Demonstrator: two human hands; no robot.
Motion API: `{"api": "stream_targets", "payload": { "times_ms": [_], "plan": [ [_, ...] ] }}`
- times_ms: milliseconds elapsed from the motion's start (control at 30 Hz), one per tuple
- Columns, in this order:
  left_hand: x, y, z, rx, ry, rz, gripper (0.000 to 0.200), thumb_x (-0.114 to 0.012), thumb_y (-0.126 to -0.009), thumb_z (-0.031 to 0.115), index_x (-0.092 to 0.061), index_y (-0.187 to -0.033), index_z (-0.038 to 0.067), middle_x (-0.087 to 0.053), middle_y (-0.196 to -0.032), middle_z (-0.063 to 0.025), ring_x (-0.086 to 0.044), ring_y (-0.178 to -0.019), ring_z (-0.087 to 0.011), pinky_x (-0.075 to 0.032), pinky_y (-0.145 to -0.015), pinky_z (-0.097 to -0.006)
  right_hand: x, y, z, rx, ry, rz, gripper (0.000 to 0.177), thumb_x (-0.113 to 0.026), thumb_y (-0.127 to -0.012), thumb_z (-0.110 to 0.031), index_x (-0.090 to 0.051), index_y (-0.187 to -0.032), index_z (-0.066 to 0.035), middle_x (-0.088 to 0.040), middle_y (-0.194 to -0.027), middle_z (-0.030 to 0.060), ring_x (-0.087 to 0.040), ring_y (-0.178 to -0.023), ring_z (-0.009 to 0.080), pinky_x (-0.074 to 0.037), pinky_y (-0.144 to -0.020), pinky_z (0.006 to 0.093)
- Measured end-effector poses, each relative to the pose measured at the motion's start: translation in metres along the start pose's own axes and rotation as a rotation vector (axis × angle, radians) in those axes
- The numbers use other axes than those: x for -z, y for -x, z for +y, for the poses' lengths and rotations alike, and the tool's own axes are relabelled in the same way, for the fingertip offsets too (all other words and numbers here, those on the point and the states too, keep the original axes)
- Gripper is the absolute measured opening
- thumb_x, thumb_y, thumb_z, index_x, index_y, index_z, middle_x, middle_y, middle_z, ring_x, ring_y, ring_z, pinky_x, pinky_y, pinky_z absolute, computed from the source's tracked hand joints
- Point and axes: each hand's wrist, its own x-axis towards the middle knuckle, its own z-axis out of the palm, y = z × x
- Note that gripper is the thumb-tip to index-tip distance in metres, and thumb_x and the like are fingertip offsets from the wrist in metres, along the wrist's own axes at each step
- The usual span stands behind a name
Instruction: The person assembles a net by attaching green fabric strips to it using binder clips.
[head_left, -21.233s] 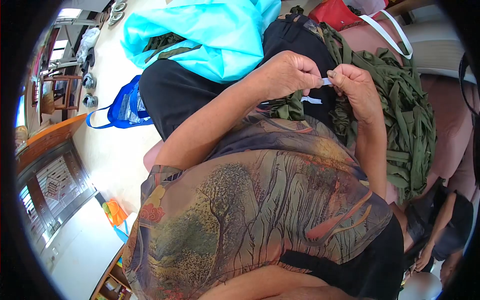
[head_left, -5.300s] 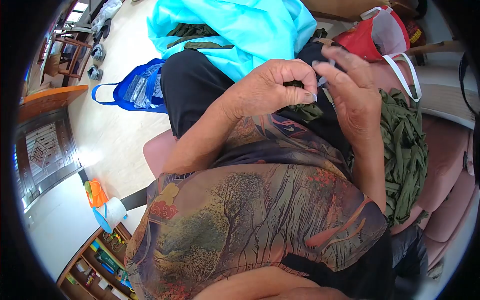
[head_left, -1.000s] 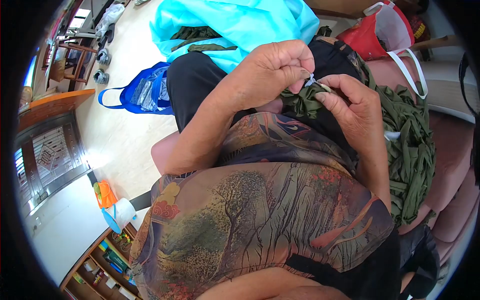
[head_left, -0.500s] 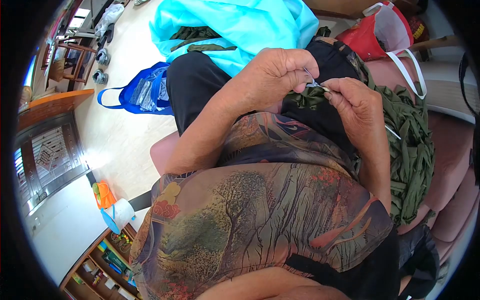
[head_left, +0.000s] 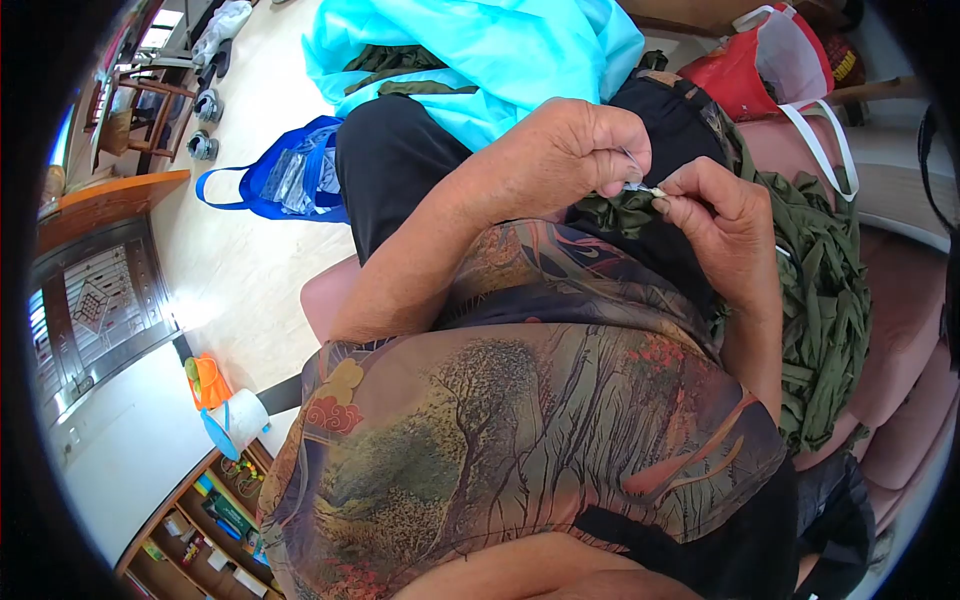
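- Far left of the grip, a pale glossy floor (head_left: 240, 270) runs past a wooden door frame. Grey shoes (head_left: 205, 105) stand on it, and a blue woven bag (head_left: 280, 180) with loop handles slumps there.
- Up and left of the grip, a thin, crinkly cyan plastic bag (head_left: 500, 50) lies across the black trousers (head_left: 400, 160), with flat olive strips showing in its mouth.
- The left hand (head_left: 570, 150) is curled, its thumb and forefinger pressed together on a small white tab (head_left: 640, 186).
- The white tab is narrow and flat, and sits exactly where the two grips meet, above the lap.
- Just under the grip lies a gathered bundle (head_left: 615, 212) of matte olive fabric, folded into soft loops and touching both hands.
- The right hand (head_left: 725, 225) comes in from the other side, its fingertips closed on the same white tab.
- Right of the grip, a loose heap of olive strips (head_left: 820, 290) — flat, ribbon-like and tangled — is piled on a dusty-pink sofa (head_left: 900, 320).
- Up and right of the grip, a red bag (head_left: 740, 75) with white strap handles stands open.
- Below the grip is a printed shirt (head_left: 520, 420) with a tree pattern.
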Motion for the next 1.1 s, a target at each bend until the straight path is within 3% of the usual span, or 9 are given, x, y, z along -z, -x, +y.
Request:
{"api": "stream_targets", "payload": {
  "times_ms": [133, 233, 533, 633, 800, 867, 1000, 1100],
  "plan": [
    [-0.003, 0.002, 0.014, 0.145, 0.088, -0.021, 0.003, -0.063, -0.091, 0.009, -0.065, -0.091, 0.007, -0.058, -0.073, 0.0032, -0.055, -0.067, -0.0049, -0.047, -0.060, -0.0201, 0.002, 0.002, -0.001, 0.040, -0.017, -0.017, 0.013, -0.072, -0.078, 0.001, -0.060, -0.081, -0.001, -0.061, -0.069, 0.0062, -0.058, -0.063, 0.0120, -0.046, -0.059, 0.0258],
    [-0.005, -0.005, 0.001, -0.088, 0.102, -0.059, 0.003, -0.064, -0.090, 0.009, -0.065, -0.091, 0.005, -0.060, -0.075, 0.0031, -0.055, -0.067, -0.0054, -0.048, -0.061, -0.0202, 0.003, 0.004, -0.005, 0.062, -0.027, -0.009, 0.013, -0.072, -0.077, 0.001, -0.060, -0.080, -0.001, -0.062, -0.070, 0.0058, -0.058, -0.064, 0.0115, -0.046, -0.059, 0.0255],
    [-0.017, -0.023, -0.010, -0.012, 0.445, -0.139, 0.006, -0.064, -0.090, 0.007, -0.064, -0.092, 0.001, -0.064, -0.079, -0.0006, -0.059, -0.068, -0.0074, -0.049, -0.063, -0.0215, -0.001, 0.010, -0.004, 0.083, -0.057, 0.101, 0.012, -0.072, -0.078, 0.003, -0.061, -0.082, 0.000, -0.060, -0.070, 0.0034, -0.057, -0.065, 0.0087, -0.046, -0.060, 0.0228],
    [-0.016, -0.026, -0.006, 0.004, 0.430, -0.077, 0.008, -0.063, -0.091, 0.008, -0.063, -0.095, 0.001, -0.064, -0.078, -0.0021, -0.059, -0.067, -0.0100, -0.050, -0.064, -0.0232, -0.005, 0.011, -0.002, 0.017, -0.092, 0.179, 0.009, -0.070, -0.081, 0.002, -0.061, -0.083, -0.001, -0.061, -0.071, 0.0010, -0.056, -0.065, 0.0077, -0.046, -0.061, 0.0221],
    [-0.010, -0.031, -0.014, -0.253, 0.557, 0.225, 0.015, -0.063, -0.093, 0.011, -0.061, -0.102, 0.000, -0.066, -0.077, -0.0063, -0.066, -0.082, -0.0187, -0.052, -0.078, -0.0290, -0.010, 0.006, 0.003, -0.222, -0.344, 0.324, 0.006, -0.065, -0.088, 0.000, -0.060, -0.091, -0.001, -0.063, -0.075, 0.0006, -0.057, -0.065, 0.0071, -0.046, -0.059, 0.0203],
    [-0.009, -0.031, -0.013, -0.322, 0.558, 0.307, 0.016, -0.064, -0.093, 0.013, -0.062, -0.103, 0.000, -0.068, -0.080, -0.0094, -0.067, -0.095, -0.0230, -0.051, -0.088, -0.0333, -0.009, 0.003, 0.004, -0.263, -0.397, 0.321, 0.008, -0.065, -0.088, -0.001, -0.060, -0.095, -0.001, -0.064, -0.075, 0.0024, -0.057, -0.063, 0.0065, -0.045, -0.055, 0.0193],
    [-0.010, -0.034, -0.013, -0.349, 0.529, 0.374, 0.015, -0.065, -0.092, 0.012, -0.064, -0.100, 0.000, -0.070, -0.084, -0.0114, -0.067, -0.096, -0.0229, -0.049, -0.091, -0.0344, -0.018, -0.006, 0.001, -0.231, -0.665, 0.295, 0.011, -0.063, -0.090, -0.002, -0.059, -0.100, -0.001, -0.065, -0.077, 0.0047, -0.054, -0.060, 0.0049, -0.041, -0.049, 0.0179],
    [-0.009, -0.035, -0.013, -0.330, 0.566, 0.387, 0.014, -0.066, -0.091, 0.012, -0.066, -0.098, 0.000, -0.070, -0.092, -0.0127, -0.065, -0.100, -0.0222, -0.048, -0.094, -0.0341, -0.014, -0.011, 0.000, -0.271, -0.710, 0.248, 0.015, -0.065, -0.088, 0.001, -0.059, -0.102, 0.000, -0.065, -0.078, 0.0042, -0.056, -0.063, 0.0052, -0.045, -0.055, 0.0180]
  ]
}}
